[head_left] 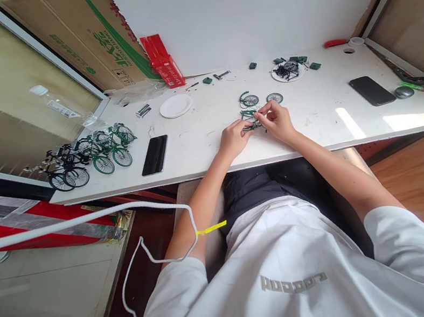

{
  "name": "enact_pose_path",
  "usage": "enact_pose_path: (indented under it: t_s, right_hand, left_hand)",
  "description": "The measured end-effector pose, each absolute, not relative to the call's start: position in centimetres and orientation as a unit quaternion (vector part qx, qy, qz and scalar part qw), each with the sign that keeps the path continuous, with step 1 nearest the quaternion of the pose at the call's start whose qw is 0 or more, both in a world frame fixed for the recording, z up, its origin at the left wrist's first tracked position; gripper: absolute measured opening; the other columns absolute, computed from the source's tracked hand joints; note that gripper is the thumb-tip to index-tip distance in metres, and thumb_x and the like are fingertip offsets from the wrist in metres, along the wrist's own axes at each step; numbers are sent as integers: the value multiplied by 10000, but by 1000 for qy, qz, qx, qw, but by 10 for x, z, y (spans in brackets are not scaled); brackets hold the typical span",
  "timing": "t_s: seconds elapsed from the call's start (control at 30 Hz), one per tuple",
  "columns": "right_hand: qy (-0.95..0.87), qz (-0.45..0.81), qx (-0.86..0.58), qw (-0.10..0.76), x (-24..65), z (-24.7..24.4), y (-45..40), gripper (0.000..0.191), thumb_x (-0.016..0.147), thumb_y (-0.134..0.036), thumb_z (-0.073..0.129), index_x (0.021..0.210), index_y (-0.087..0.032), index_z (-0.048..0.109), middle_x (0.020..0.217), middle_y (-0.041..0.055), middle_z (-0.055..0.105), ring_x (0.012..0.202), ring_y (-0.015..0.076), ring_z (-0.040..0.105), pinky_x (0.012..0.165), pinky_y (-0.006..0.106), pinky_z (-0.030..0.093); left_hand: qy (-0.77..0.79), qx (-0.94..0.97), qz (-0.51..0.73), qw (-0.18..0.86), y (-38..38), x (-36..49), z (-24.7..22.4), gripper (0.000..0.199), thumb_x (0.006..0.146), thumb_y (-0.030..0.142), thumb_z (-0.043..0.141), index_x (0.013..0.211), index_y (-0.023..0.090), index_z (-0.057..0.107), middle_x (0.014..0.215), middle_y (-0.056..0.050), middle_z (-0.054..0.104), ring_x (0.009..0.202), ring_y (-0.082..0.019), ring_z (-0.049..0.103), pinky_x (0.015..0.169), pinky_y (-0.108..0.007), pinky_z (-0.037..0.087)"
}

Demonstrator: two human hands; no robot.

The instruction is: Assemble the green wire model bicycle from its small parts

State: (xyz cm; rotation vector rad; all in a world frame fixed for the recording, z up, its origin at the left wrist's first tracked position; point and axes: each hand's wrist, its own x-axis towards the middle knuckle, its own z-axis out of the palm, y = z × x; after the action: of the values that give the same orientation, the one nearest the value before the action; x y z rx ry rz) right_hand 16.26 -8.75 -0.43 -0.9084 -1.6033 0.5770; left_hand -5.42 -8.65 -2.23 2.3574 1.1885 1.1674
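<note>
Near the table's front edge, my left hand [234,138] and my right hand [277,121] meet over a small green model bicycle frame [248,115]. The fingers of my left hand are closed on the frame's left part. My right thumb and index finger pinch at its right side; what they hold is too small to make out. Just behind the frame lie a loose wheel with a green curved fender [250,100] and another loose wheel [274,98].
Several finished model bicycles [103,163] stand at the left beside a phone [154,155]. A white plate [175,106], a red box [163,63] and a plate of black parts [287,71] are farther back. Another phone [371,90] lies right. A white cable [122,208] hangs at left.
</note>
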Motion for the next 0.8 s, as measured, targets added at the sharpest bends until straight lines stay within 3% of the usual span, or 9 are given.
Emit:
enact_pose_path:
  t_s: [0.8]
  right_hand:
    - [-683, 251, -390, 564, 163, -3, -88, 579, 974, -844, 743, 989, -276, 631, 867, 5, 724, 505, 103, 433, 465, 299, 336]
  left_hand:
    - [405, 812, 401, 123, -86, -54, -23, 163, 953, 180, 848, 1105, 220, 805, 1129, -77, 852, 677, -160, 656, 810, -338, 598]
